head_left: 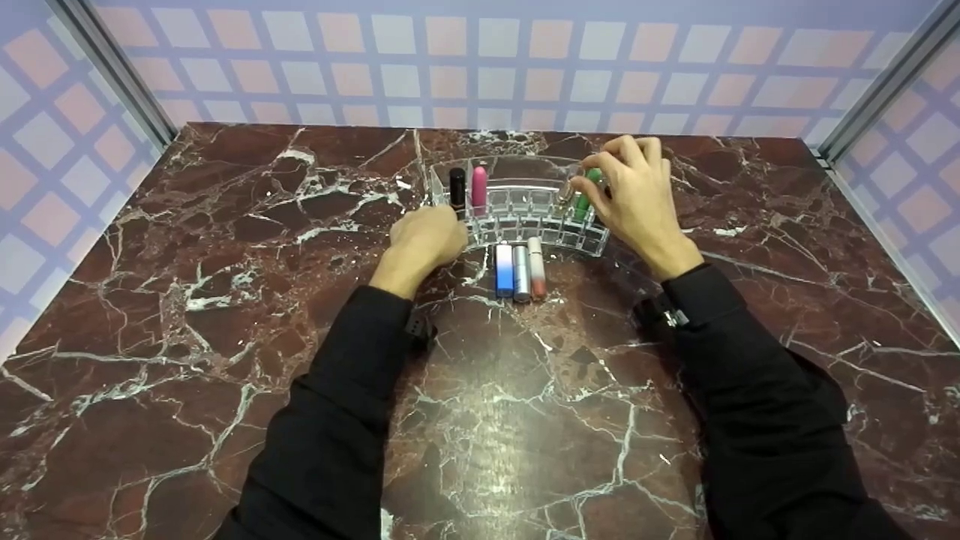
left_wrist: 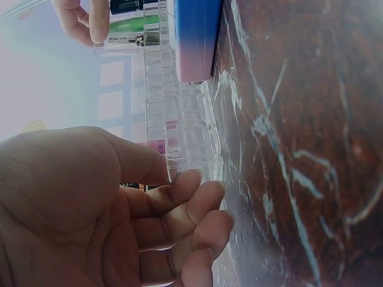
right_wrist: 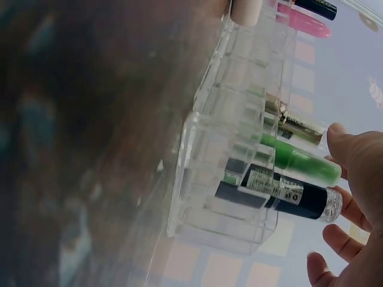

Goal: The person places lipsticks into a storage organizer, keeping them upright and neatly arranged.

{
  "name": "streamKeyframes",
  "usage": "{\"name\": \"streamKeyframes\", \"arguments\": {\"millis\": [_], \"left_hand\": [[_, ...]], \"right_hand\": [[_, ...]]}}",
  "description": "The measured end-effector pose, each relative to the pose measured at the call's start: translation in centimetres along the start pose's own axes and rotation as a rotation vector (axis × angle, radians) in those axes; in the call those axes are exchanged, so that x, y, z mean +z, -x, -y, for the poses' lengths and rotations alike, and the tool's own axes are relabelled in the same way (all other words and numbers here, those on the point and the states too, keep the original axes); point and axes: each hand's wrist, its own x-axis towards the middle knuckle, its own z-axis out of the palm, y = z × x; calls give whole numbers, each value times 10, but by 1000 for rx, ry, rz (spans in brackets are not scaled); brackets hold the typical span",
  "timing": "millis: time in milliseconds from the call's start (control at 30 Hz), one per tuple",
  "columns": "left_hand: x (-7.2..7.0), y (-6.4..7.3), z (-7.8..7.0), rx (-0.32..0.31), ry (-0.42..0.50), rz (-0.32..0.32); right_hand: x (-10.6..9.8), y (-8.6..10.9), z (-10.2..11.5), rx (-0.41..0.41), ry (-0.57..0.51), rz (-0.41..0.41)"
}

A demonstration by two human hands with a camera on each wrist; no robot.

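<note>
A curved, clear organizer (head_left: pixel 592 241) with rows of small compartments stands on the table. My left hand (head_left: pixel 429 234) grips its left end, thumb and fingers pinching the wall. Over its right end is my right hand (head_left: pixel 637 187), fingers spread and slightly bent, the thumb right at the tip of a clear cosmetic tube with gold (right_wrist: pixel 302 127). Beside that tube stand a green tube (right_wrist: pixel 305 161) and a dark tube with a label (right_wrist: pixel 293 194), fingertips close to their ends. A black tube (head_left: pixel 457 187) and a pink tube (head_left: pixel 479 187) stand upright at the left.
In front of the organizer lie a blue-and-white tube (head_left: pixel 504 271), a silver tube (head_left: pixel 521 274) and a white tube with a reddish end (head_left: pixel 536 266), side by side. The dark red marble-patterned table (head_left: pixel 225 375) meets checkered panels (head_left: pixel 495 67) at its back and sides.
</note>
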Motion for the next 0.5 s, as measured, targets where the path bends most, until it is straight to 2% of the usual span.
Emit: {"name": "streamKeyframes", "arguments": {"millis": [333, 500], "left_hand": [[0, -1, 0, 2, 1, -1], [0, 0, 1, 6, 15, -2]], "right_hand": [[-2, -2, 1, 48, -33, 68], [-8, -4, 0, 95, -53, 149]]}}
